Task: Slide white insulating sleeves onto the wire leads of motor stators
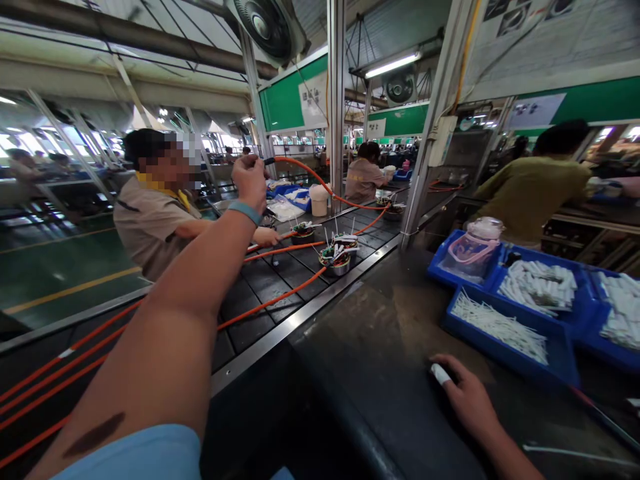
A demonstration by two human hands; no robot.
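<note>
My left hand [251,183] is raised at arm's length over the conveyor, its fingers closed on the black end of an orange cable [310,171]. That cable arcs away to the right and drops toward a round metal part filled with coloured wires [393,210] farther along the line. My right hand [467,397] rests on the dark bench [390,353], with white wrapping on one digit and nothing visible in its grasp. Nearest to it is a blue tray [510,343] of thin white strips [500,327]. Its far fingers are partly hidden.
Round parts with wire bundles [336,257] and orange cables [280,303] lie on the conveyor [265,283]. A co-worker [155,213] reaches in from across it. Blue bins [545,287] with white sleeves and a clear plastic jug [473,250] stand right. A metal post [425,133] rises ahead.
</note>
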